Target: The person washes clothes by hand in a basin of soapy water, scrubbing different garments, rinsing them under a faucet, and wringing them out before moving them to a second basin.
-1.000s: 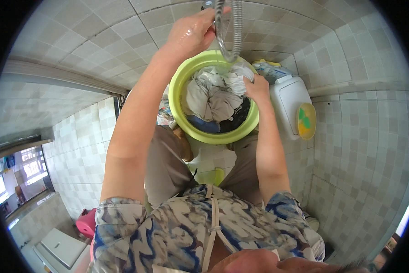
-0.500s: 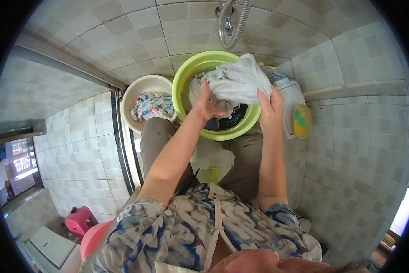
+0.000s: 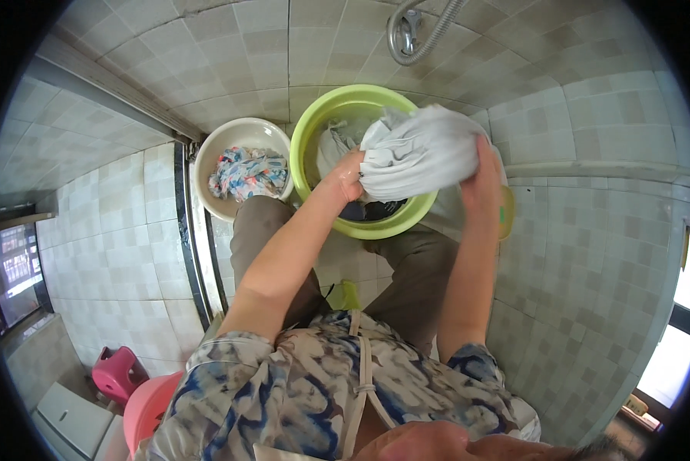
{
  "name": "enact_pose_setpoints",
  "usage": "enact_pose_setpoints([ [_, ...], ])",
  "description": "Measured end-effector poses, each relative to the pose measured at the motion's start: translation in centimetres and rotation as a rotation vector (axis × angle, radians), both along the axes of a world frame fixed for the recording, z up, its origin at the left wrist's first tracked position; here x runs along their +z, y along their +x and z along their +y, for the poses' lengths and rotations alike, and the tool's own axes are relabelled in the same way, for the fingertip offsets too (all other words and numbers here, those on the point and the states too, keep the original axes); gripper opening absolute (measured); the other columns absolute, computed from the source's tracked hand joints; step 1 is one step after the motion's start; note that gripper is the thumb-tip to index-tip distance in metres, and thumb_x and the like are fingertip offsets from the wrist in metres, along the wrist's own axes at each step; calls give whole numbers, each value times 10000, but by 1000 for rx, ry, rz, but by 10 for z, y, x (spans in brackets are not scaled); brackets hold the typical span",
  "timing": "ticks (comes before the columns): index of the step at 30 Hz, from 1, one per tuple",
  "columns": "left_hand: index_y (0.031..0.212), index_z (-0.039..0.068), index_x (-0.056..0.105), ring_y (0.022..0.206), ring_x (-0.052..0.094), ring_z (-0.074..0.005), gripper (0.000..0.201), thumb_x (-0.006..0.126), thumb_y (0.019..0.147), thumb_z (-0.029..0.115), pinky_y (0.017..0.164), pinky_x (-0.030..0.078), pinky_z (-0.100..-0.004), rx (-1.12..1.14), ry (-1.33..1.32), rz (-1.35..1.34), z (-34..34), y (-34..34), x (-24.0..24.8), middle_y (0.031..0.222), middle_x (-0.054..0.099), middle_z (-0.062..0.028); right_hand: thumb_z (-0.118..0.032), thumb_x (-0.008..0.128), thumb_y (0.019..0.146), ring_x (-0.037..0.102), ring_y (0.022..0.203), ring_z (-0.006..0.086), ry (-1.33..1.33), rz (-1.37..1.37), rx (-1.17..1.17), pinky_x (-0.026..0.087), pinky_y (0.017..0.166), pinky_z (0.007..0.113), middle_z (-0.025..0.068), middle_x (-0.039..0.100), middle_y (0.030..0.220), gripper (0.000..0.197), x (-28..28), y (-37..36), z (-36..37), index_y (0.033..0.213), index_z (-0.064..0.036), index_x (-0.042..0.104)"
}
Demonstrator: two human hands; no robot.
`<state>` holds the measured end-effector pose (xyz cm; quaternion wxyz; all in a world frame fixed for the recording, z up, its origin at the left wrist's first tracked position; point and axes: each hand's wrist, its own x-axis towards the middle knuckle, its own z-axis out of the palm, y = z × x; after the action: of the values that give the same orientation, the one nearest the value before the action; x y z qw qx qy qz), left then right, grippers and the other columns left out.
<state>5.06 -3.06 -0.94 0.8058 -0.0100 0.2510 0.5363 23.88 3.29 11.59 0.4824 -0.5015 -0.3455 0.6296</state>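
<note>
– From the head view, what are the hands on?

– Both grip a bunched white cloth (image 3: pixel 421 154), upper centre of the frame. The left hand (image 3: pixel 346 177) clutches its left end, fingers curled tight into the fabric. The right hand (image 3: pixel 484 173) presses against the right end; its fingers lie close together along the cloth, their tips hidden behind it.

– And where is the cloth?

– Lifted over the green basin (image 3: pixel 323 123), partly covering its right rim. More wet fabric lies inside, pale and dark.

– Anything beside it?

– A cream basin (image 3: pixel 230 138) touches it on the left, holding a patterned cloth (image 3: pixel 249 173). A metal shower hose (image 3: pixel 425 34) hangs on the tiled wall above. A pink stool (image 3: pixel 118 373) stands at lower left.
</note>
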Motion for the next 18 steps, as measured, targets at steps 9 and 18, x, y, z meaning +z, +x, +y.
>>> enact_pose_setpoints([
  [9, 1219, 56, 541, 1086, 557, -251, 598, 446, 885, 542, 957, 431, -400, 1, 1, -275, -12, -19, 64, 1190, 581, -113, -662, 404, 850, 469, 1196, 258, -216, 420, 226, 375, 1011, 415, 124, 458, 1334, 771, -127, -36, 6, 1336, -64, 406],
  [18, 1342, 41, 393, 1146, 508, -227, 822, 730, 711, 444, 985, 387, -348, -236, 348, 586, -17, 0, 26, 1236, 536, -137, -347, 493, 872, 576, 1018, 290, -274, 451, 287, 453, 905, 404, 132, 600, 1127, 446, -93, -20, 41, 1168, -19, 550],
])
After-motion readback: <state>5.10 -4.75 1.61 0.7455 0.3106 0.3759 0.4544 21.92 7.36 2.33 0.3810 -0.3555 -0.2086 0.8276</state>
